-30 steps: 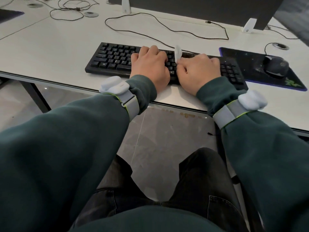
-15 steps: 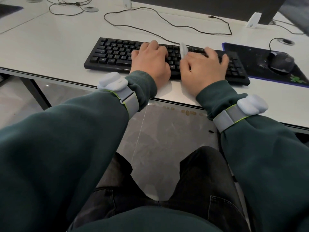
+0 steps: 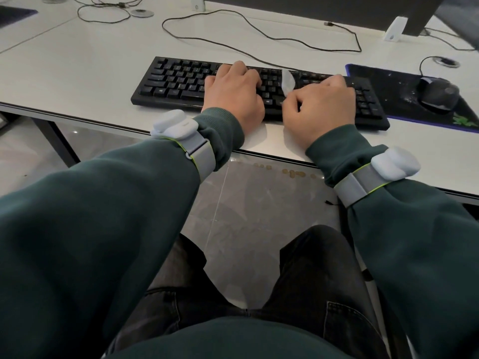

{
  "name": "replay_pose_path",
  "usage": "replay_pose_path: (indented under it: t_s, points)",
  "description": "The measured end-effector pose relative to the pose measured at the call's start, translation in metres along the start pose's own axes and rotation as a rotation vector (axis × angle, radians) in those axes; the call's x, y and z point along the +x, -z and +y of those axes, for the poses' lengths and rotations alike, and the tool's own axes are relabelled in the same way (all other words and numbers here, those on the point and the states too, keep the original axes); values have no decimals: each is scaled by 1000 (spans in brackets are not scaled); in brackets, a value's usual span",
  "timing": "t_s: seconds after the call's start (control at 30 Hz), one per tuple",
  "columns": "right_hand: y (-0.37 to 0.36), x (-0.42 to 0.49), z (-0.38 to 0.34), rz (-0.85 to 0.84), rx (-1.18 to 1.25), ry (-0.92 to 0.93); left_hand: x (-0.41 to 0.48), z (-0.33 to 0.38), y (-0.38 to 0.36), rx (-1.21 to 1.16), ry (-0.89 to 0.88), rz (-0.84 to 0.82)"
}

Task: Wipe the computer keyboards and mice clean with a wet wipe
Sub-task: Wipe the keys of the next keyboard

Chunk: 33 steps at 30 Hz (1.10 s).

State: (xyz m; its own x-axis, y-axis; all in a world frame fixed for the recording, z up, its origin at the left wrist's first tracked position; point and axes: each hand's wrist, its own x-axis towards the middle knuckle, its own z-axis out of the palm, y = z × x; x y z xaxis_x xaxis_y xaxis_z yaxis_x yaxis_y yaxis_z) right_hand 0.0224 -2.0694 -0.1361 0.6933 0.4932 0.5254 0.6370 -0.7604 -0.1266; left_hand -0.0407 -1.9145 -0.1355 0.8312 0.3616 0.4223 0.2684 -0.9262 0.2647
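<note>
A black keyboard [image 3: 178, 81] lies on the white desk [image 3: 77, 60] in front of me. My left hand [image 3: 233, 92] rests on its middle keys with the fingers curled down. My right hand [image 3: 318, 104] sits on the keys to the right of it and holds a white wet wipe [image 3: 287, 82], a corner of which sticks up beside the index finger. A dark mouse [image 3: 438, 93] sits on a black mouse pad [image 3: 383, 81] at the right, apart from both hands.
A monitor with white feet [image 3: 395, 28] stands at the back of the desk. A loose black cable [image 3: 259, 27] loops behind the keyboard. More cables and round grommets [image 3: 141, 12] lie at the back left. The desk's front edge runs just below my wrists.
My right hand has slid along the keys with the wipe, spreading its fingers and then drawing them in again. My left hand has stayed on the middle keys.
</note>
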Motion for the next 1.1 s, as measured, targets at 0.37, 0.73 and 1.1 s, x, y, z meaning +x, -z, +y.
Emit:
replay_pose_path:
  t_s: [0.37,0.73,1.1]
  points:
    - [-10,1,2,121,115,107,0,1,0,1,8,0]
    - [0,-2,0,120,325,287,0,0,-1,3,16,10]
    - [-11,7,-3,70,90,199,-2,1,2,11,14,0]
